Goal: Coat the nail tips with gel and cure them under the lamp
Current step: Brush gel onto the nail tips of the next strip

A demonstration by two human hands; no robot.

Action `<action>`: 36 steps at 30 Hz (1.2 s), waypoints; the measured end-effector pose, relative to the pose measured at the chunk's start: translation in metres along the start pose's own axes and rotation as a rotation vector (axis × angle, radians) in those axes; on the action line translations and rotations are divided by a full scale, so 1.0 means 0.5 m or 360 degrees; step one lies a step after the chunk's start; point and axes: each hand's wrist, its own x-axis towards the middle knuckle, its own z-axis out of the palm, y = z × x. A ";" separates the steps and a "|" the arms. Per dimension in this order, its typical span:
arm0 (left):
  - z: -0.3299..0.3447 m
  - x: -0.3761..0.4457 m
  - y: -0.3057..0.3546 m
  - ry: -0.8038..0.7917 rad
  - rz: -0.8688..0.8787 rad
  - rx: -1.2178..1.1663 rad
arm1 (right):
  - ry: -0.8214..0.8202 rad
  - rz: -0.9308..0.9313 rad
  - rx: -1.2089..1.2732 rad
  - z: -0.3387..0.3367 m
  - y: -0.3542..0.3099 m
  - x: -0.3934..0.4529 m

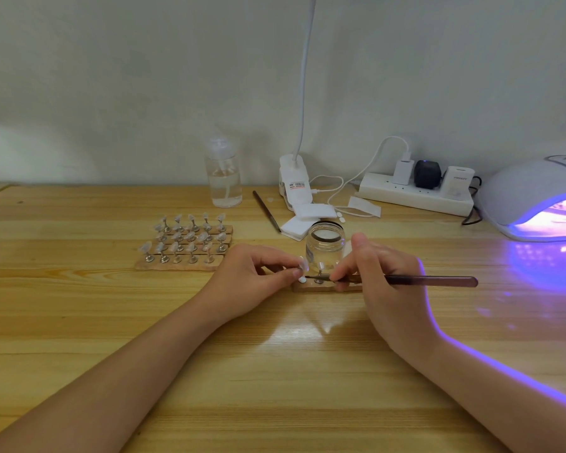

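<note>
My left hand (pixel 258 271) pinches a clear nail tip (pixel 303 263) on its small stand, just left of a wooden strip (pixel 311 287) lying in front of me. My right hand (pixel 383 273) grips a thin dark brush (pixel 432 281), whose tip points left toward the nail tip. Behind the strip stands an open clear jar (pixel 325 245). Several more nail tips on metal stands (pixel 187 238) fill wooden strips to the left. The white curing lamp (pixel 536 197) glows violet at the far right, with stands visible inside.
A clear pump bottle (pixel 224 173) stands at the back. A second brush (pixel 267 210), white pads (pixel 303 220), a clip lamp base (pixel 294 181) and a power strip (pixel 415 191) with cables lie behind the jar. The wooden tabletop (pixel 275 371) stretches toward me.
</note>
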 end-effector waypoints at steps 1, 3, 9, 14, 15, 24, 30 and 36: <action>0.000 0.000 -0.001 0.0006 -0.0005 -0.0027 | 0.0016 -0.0007 0.0010 0.000 -0.001 0.000; 0.000 0.001 -0.002 0.0006 -0.0007 -0.0053 | 0.0054 -0.0036 0.0050 -0.001 -0.001 0.000; 0.002 0.003 -0.005 -0.0007 -0.0003 -0.0089 | 0.0062 -0.0054 0.0013 0.001 0.002 0.005; 0.003 0.005 -0.007 0.0032 -0.0038 -0.0114 | 0.0045 -0.0028 -0.0011 0.003 0.003 0.005; 0.003 0.005 -0.007 0.0036 -0.0041 -0.0109 | 0.0042 -0.0030 -0.0001 0.003 0.003 0.004; 0.000 0.004 -0.010 0.0074 -0.0054 -0.0127 | 0.0003 0.0058 0.0060 0.001 -0.002 0.000; 0.001 0.005 -0.010 0.0093 -0.0045 -0.0161 | 0.0137 0.0049 0.0127 -0.014 -0.007 0.016; 0.000 0.005 -0.011 0.0082 -0.0049 -0.0138 | 0.0227 0.0092 -0.0075 -0.036 0.019 0.042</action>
